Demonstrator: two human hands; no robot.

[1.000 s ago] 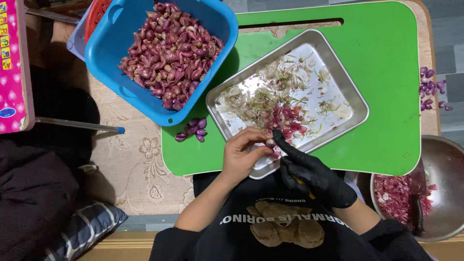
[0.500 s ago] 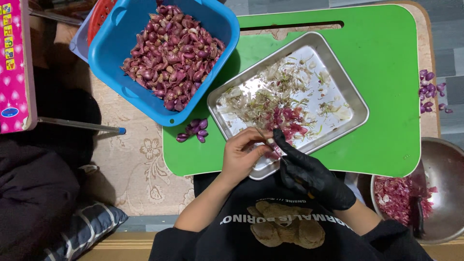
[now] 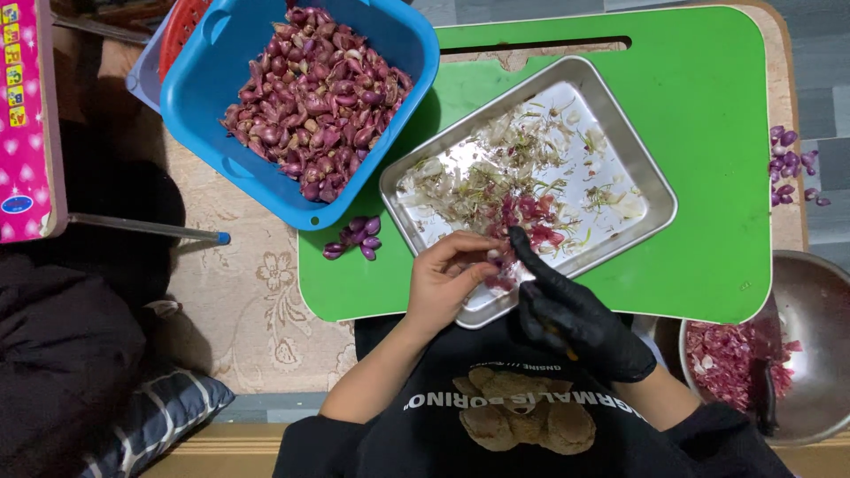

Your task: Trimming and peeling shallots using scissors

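Observation:
A steel tray holding shallot skins and trimmings lies on a green cutting board. Over its near corner my bare left hand pinches a small purple shallot. My right hand, in a black glove, faces it with the forefinger stretched up to the shallot; a small tool handle seems to sit in its fist, mostly hidden. Peeled purple pieces cluster on the tray just beyond the fingers.
A blue basket full of unpeeled shallots stands at the top left, with a few loose shallots on the board below it. A metal bowl of chopped shallots is at the lower right. More shallots lie beyond the board's right edge.
Both hands stay at the tray's near corner on the same shallot; only the fingers shift slightly.

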